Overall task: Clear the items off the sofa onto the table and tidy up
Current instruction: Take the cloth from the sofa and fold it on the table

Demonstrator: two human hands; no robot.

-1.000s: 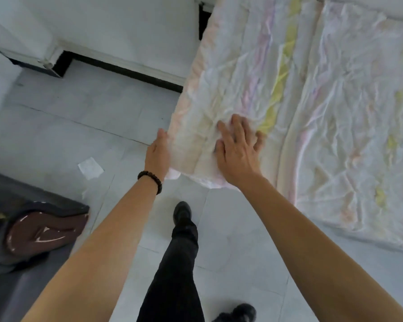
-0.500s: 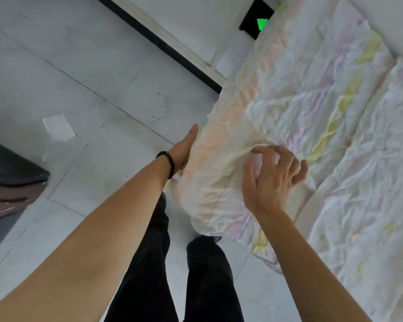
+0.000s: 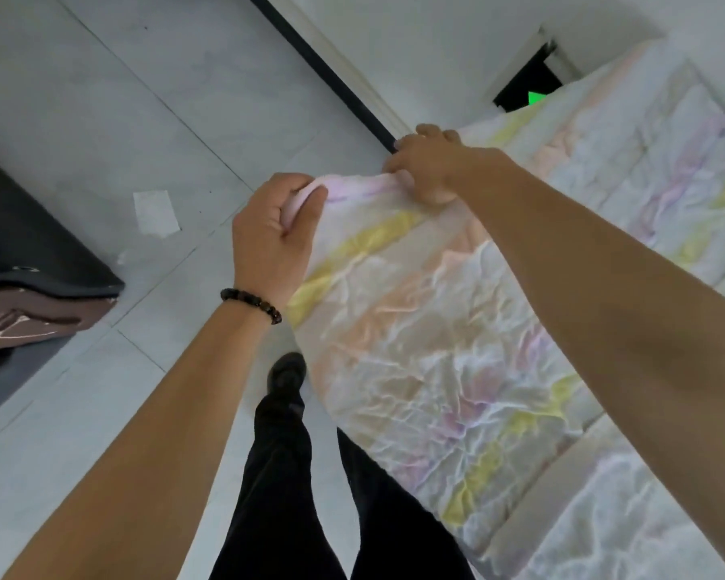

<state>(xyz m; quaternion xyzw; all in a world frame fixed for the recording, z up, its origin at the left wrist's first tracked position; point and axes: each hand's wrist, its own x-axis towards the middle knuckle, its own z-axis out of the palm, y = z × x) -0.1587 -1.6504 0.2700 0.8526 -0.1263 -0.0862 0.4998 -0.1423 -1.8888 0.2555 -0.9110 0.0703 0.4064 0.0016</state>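
A crumpled pastel cover (image 3: 436, 349) with pink, yellow and peach stripes lies over the sofa on the right. Its near edge is lifted off the seat and hangs in front of me. My left hand (image 3: 273, 236), with a dark bead bracelet at the wrist, grips the left end of that edge, fingers curled round a pink fold. My right hand (image 3: 425, 165) grips the same edge further along, close to the wall. Between the two hands the edge is stretched taut.
Grey tiled floor (image 3: 101, 98) spreads to the left, with a white scrap of paper (image 3: 155, 213) on it. A dark case with a brown inside (image 3: 30, 295) lies at the left edge. A black skirting strip (image 3: 323, 73) runs along the white wall. My legs in black trousers (image 3: 289, 475) stand below.
Both hands went from lying on and pushing the cover to gripping its edge. The edge has been lifted and pulled up away from the seat, and my view has swung to the left.
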